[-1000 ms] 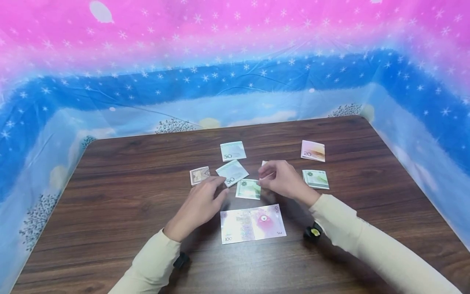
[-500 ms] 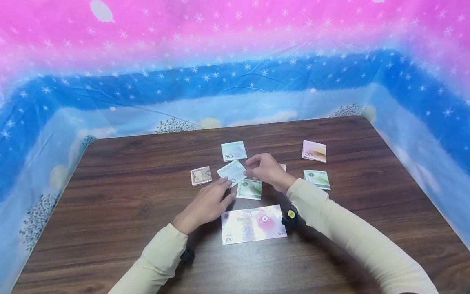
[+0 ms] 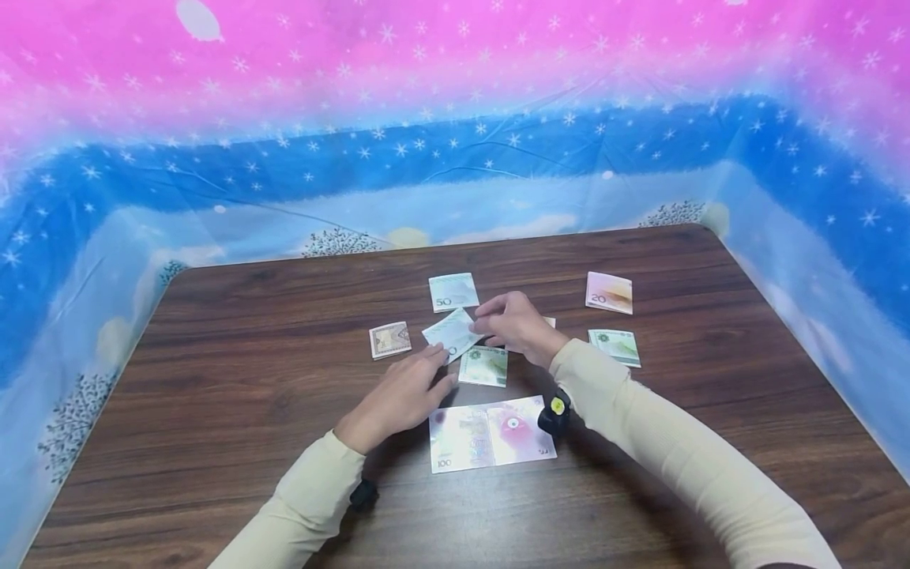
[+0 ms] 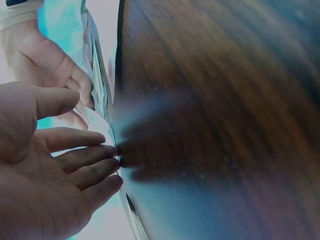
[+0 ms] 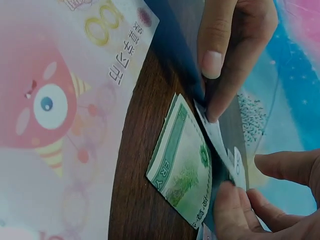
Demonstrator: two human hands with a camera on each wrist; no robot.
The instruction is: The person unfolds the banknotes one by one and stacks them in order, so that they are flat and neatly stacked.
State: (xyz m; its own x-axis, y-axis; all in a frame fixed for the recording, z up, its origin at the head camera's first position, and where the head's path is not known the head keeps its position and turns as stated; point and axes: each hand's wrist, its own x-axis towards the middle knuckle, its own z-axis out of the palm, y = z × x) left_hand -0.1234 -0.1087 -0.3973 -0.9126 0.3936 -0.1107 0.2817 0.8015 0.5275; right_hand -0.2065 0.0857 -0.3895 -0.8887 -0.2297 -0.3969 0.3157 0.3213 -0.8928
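Note:
A folded green 50 play banknote [image 3: 449,332] lies tilted near the middle of the table. My left hand [image 3: 401,395] rests its fingertips on the note's near left edge, fingers nearly straight; the left wrist view shows this hand [image 4: 65,165] with fingers spread. At the opposite corner, my right hand [image 3: 517,325] pinches the note between thumb and fingertips. From the right wrist, the thumb [image 5: 229,202] shows against the note's end. Just in front lies a folded green note [image 3: 483,367], and another folded note [image 3: 550,322] is mostly hidden beneath the right hand.
An unfolded pink 100 note [image 3: 462,442] lies nearest the person. Behind is another folded 50 [image 3: 453,292]; a brown folded note [image 3: 390,340] lies left. At right are a folded 20 [image 3: 609,292] and a green folded note [image 3: 615,348]. A patterned cloth [image 3: 426,158] surrounds the wooden table.
My right hand has moved left from the partly hidden note to the tilted 50 and grips its corner. My left hand has shifted slightly right, its fingertips now on the 50.

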